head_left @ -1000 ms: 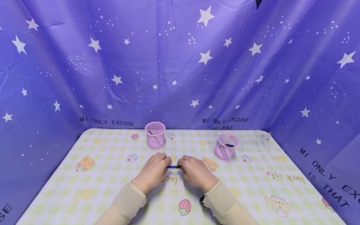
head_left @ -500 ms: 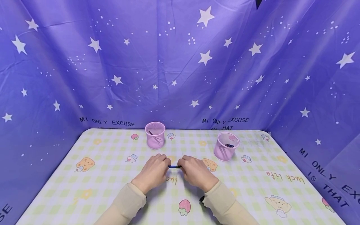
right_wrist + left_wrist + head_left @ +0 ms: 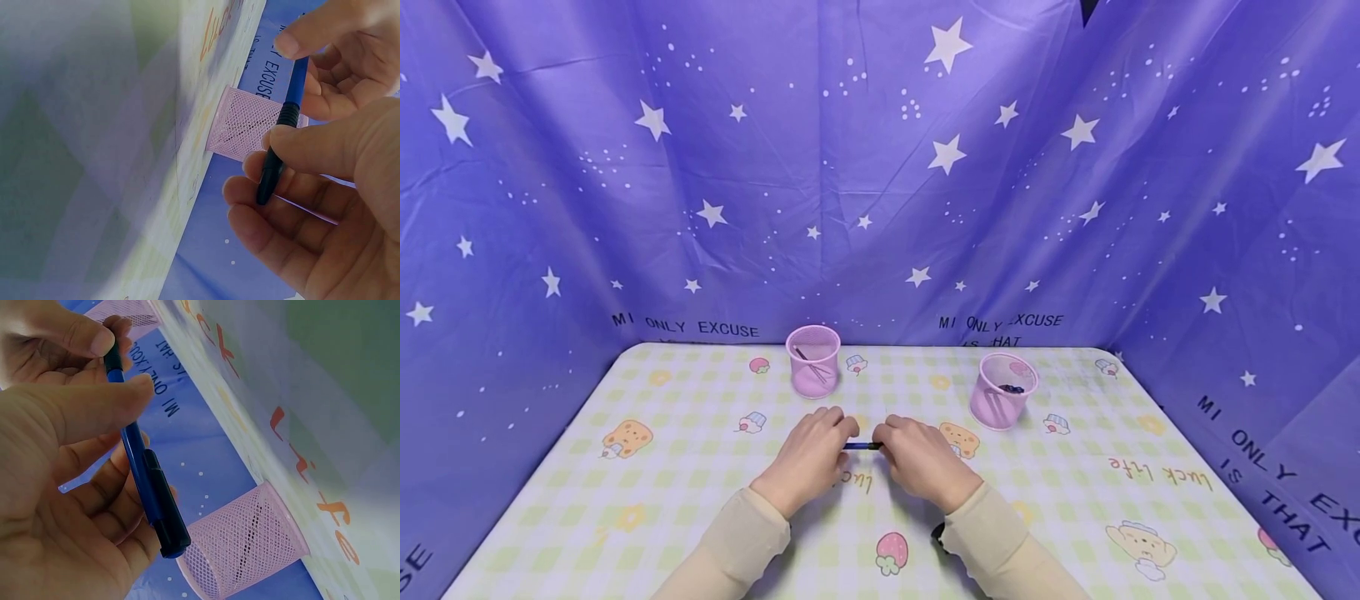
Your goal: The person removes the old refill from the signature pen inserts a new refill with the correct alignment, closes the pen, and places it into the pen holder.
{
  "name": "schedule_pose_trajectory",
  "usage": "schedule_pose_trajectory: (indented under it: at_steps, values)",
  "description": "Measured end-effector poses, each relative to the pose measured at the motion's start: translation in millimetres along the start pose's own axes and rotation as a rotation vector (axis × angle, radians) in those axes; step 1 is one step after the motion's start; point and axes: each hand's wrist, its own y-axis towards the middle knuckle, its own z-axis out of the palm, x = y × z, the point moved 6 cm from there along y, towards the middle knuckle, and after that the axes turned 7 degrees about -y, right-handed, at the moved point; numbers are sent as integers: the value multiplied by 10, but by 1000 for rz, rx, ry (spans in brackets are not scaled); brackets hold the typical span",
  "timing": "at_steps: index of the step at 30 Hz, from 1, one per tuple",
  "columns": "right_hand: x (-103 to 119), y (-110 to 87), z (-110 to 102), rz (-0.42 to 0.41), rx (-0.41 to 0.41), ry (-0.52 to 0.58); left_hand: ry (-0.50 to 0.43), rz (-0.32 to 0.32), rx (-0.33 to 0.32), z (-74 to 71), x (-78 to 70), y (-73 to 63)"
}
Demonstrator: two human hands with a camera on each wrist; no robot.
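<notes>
A blue pen (image 3: 862,446) with dark ends and a clip is held level between both hands above the table. My left hand (image 3: 808,454) pinches its clip end; in the left wrist view the thumb lies over the blue barrel (image 3: 139,465) and the fingers curl behind it. With thumb and fingertips, my right hand (image 3: 928,457) grips the dark ribbed grip section (image 3: 287,116), its tapered tip pointing down in the right wrist view. Beyond the left hand stands a pink mesh cup (image 3: 815,385) with thin sticks inside. Another pink mesh cup (image 3: 996,412), with small dark things in it, stands beyond the right hand.
A checked tablecloth (image 3: 685,517) with cartoon prints covers the table. A purple curtain with white stars (image 3: 880,167) hangs behind the table and along both sides.
The left hand's fingers have shifted slightly at the pen's end, and a bit more of the blue barrel shows than half a second ago. The right hand and both cups stay put.
</notes>
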Motion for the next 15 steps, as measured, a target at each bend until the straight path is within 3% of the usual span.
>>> schedule_pose_trajectory:
  at_steps: [15]
  values:
    - [1, -1, 12, 6, 0, -1, -8, 15, -3, 19, -30, 0]
